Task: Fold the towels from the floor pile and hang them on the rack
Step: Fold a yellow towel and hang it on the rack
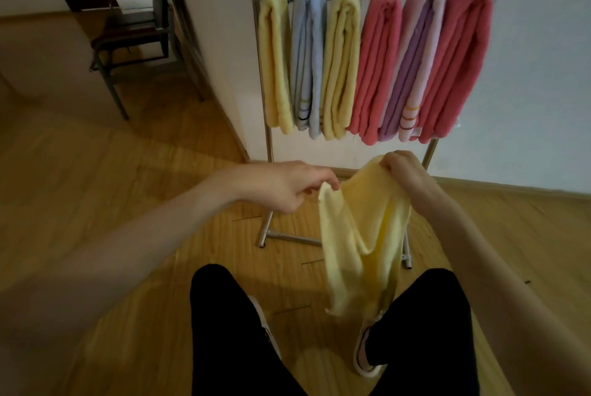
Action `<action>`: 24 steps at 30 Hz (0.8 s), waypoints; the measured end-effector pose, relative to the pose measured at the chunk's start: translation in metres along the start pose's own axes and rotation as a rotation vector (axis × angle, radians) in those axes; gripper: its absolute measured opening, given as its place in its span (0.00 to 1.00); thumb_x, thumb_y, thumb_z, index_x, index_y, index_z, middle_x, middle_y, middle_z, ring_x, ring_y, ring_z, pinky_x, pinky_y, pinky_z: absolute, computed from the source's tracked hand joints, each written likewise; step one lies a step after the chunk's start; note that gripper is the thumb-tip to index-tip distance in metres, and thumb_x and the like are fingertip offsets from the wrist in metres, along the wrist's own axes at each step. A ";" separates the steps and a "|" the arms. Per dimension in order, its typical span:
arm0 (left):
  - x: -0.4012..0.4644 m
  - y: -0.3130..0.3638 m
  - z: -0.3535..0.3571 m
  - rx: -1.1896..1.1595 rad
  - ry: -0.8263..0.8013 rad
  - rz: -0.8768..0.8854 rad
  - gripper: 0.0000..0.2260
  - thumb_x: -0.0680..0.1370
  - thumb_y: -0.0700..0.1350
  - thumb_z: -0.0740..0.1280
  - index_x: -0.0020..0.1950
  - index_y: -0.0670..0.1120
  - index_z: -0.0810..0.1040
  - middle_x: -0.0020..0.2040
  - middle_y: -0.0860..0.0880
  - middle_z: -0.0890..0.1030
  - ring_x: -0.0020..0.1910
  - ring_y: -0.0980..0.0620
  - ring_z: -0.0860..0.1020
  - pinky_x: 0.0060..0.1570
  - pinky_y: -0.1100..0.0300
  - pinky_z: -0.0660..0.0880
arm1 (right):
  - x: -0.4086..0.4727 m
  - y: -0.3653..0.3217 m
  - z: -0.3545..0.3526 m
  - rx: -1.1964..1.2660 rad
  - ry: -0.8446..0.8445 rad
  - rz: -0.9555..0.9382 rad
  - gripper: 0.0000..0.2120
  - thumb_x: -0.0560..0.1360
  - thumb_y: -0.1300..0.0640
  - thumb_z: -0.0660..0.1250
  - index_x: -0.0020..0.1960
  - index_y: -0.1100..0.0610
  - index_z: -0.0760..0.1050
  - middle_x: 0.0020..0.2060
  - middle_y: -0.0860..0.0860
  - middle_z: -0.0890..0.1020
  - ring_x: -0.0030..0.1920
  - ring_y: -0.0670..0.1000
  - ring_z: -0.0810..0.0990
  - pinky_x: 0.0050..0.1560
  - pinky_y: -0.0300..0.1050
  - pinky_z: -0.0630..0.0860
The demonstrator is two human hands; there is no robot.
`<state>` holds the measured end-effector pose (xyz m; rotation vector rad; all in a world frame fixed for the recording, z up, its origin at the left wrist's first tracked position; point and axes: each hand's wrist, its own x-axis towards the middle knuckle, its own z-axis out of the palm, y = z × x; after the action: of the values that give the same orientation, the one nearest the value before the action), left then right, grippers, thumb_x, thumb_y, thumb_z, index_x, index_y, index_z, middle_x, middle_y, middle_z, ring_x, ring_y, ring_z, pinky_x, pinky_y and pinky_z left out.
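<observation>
A pale yellow towel [355, 245] hangs loose in front of me, its lower end dangling between my legs. My left hand [287, 186] pinches one upper corner of it. My right hand [406, 171] grips the other upper edge, a little higher and to the right. Behind the towel stands a metal rack [256, 5] against the white wall. Several folded towels hang side by side on it: yellow [275, 59], light blue [307, 56], yellow [342, 59], coral [380, 59], pink and purple [415, 59], and coral [460, 53].
The floor is wood laminate [128, 187]. A dark metal chair [137, 34] stands at the back left, past the wall corner. The rack's feet [265, 242] rest on the floor just ahead of my shoes [364, 354]. No floor pile is in view.
</observation>
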<state>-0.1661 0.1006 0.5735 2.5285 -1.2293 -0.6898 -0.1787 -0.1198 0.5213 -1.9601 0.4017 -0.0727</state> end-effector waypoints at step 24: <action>0.024 0.018 0.002 -0.077 0.698 0.222 0.10 0.76 0.50 0.68 0.48 0.45 0.83 0.36 0.50 0.81 0.34 0.56 0.78 0.35 0.59 0.73 | -0.042 -0.009 -0.005 0.157 -0.151 -0.598 0.09 0.76 0.67 0.65 0.53 0.61 0.81 0.42 0.57 0.84 0.42 0.56 0.82 0.45 0.54 0.78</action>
<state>-0.1660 0.0705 0.5718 2.2086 -1.1484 0.1906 -0.2174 -0.1083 0.5368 -1.8546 -0.2903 -0.3258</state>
